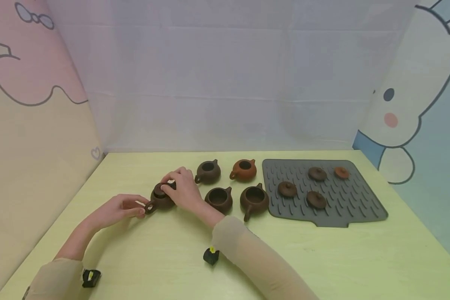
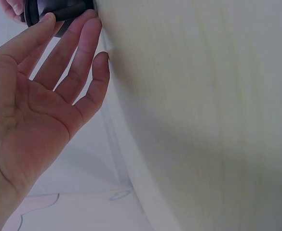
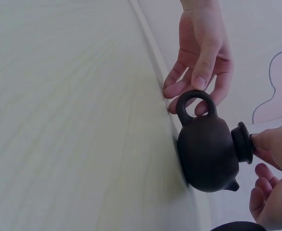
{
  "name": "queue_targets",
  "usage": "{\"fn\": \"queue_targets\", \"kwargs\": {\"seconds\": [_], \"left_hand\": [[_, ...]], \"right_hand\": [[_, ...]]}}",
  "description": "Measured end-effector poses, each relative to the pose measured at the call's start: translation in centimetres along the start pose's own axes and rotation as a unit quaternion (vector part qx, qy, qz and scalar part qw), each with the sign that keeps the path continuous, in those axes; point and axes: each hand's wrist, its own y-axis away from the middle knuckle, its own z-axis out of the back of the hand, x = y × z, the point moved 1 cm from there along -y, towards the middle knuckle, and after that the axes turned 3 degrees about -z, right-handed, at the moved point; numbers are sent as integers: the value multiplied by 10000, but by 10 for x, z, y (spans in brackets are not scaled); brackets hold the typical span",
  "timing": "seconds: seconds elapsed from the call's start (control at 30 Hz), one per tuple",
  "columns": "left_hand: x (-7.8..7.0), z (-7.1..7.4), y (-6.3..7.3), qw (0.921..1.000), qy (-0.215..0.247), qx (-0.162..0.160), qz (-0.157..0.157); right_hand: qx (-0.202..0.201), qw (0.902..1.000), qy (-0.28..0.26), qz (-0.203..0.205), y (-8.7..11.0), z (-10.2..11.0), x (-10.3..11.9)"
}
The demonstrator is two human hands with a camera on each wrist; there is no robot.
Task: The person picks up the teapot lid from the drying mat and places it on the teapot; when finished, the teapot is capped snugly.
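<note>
A dark brown teapot (image 1: 163,203) stands on the left part of the table, between both hands. Its loop handle (image 3: 196,98) is pinched by the thumb and fingers of my left hand (image 1: 114,210), which comes in from the left. From the other side, my right hand (image 1: 183,189) reaches over the pot and pinches a dark lid (image 3: 242,143) at its top. In the right wrist view, the lid's narrow collar is at the pot's mouth and its wide rim stands out from the body. My right fingers partly cover the spout in the head view.
Right of the hands are several lidless teapots: dark ones (image 1: 208,171) (image 1: 218,201) (image 1: 254,200) and a reddish one (image 1: 244,170). A grey ridged mat (image 1: 345,212) bears dark lids (image 1: 287,189) and an orange lid (image 1: 341,173). Small black pieces (image 1: 211,256) are near both sleeves.
</note>
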Motion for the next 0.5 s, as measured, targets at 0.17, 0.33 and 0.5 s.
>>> {"fn": "queue_targets", "kwargs": {"seconds": [0.17,0.33,0.5], "left_hand": [[1,-1,0,10000,-31,-13,-58],[2,-1,1,10000,-57,-33,-72],[5,-1,0,9999,2,-29,-109]], "right_hand": [[-153,9995,-177,223,3,13,2],[-400,9976,-320,474,6,27,-1],[-643,9954,-356,615,10,42,-6]]}}
